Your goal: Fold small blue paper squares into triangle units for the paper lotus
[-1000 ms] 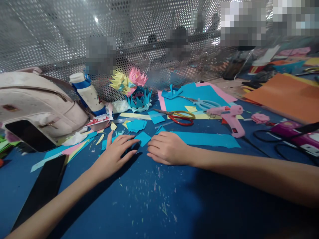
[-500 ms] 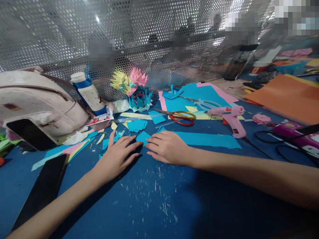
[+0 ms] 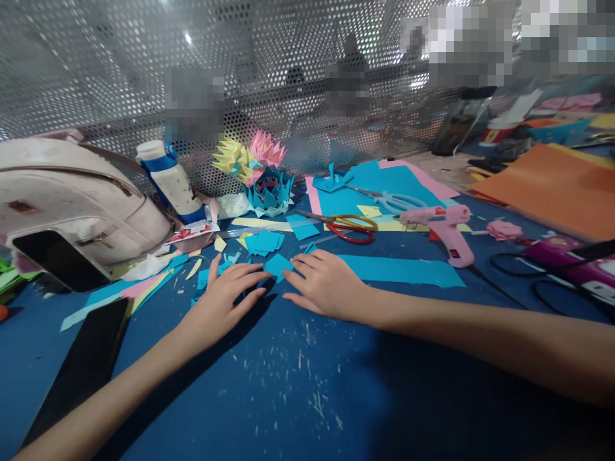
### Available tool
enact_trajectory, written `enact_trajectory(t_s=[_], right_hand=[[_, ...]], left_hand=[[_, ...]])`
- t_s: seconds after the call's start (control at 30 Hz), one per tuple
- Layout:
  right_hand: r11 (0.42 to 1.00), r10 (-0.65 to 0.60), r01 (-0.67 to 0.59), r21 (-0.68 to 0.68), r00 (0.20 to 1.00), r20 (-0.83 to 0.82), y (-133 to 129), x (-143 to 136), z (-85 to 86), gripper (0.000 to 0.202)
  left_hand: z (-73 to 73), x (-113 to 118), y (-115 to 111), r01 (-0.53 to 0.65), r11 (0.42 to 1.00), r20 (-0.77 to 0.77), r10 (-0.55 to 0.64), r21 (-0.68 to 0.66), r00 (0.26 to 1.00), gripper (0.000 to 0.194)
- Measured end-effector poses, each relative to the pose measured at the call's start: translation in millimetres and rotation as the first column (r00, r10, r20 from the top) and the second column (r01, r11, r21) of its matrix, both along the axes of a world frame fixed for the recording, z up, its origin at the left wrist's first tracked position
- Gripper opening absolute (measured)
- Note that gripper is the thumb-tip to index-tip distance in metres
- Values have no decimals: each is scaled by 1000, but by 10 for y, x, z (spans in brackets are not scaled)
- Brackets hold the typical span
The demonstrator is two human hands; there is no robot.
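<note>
On the blue table, a small piece of blue paper (image 3: 277, 265) lies flat between my two hands. My left hand (image 3: 229, 291) is palm down with fingers spread, its fingertips at the paper's left edge. From the right, my right hand (image 3: 329, 285) rests with fingers stretched and slightly apart, the fingertips touching or just beside the same paper. A long blue paper strip (image 3: 403, 269) runs out behind my right wrist. Small blue paper squares (image 3: 264, 242) are stacked just beyond my hands. Blue scraps are partly covered by my left hand.
Behind the hands lie red-and-yellow-handled scissors (image 3: 353, 227), light-blue scissors (image 3: 401, 202) and a pink glue gun (image 3: 449, 230) with its cord. Folded paper flowers (image 3: 269, 186) stand near the perforated metal screen. A bag (image 3: 72, 192), a bottle (image 3: 170, 182) and phones (image 3: 79, 365) occupy the left.
My right hand's fingers have shifted slightly up and right, uncovering more of the small blue paper. The left hand's fingers have moved a little. The other things stay in place.
</note>
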State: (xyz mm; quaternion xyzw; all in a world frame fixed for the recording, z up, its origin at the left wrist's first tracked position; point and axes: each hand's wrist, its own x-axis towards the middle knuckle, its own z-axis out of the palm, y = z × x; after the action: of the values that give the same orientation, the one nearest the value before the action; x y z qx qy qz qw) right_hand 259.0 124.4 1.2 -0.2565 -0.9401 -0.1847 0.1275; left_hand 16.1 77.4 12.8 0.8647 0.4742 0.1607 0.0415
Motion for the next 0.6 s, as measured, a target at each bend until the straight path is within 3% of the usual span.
enact_trajectory(t_s=[0.17, 0.6], right_hand=[[1000, 16, -17, -7, 1000, -20, 1, 3, -9, 42], [992, 103, -107, -66, 993, -48, 43, 6, -58, 37]], left_hand=[[3, 21, 3, -5, 999, 54, 7, -39, 999, 29], [16, 72, -24, 111, 992, 114, -103, -65, 988, 34]])
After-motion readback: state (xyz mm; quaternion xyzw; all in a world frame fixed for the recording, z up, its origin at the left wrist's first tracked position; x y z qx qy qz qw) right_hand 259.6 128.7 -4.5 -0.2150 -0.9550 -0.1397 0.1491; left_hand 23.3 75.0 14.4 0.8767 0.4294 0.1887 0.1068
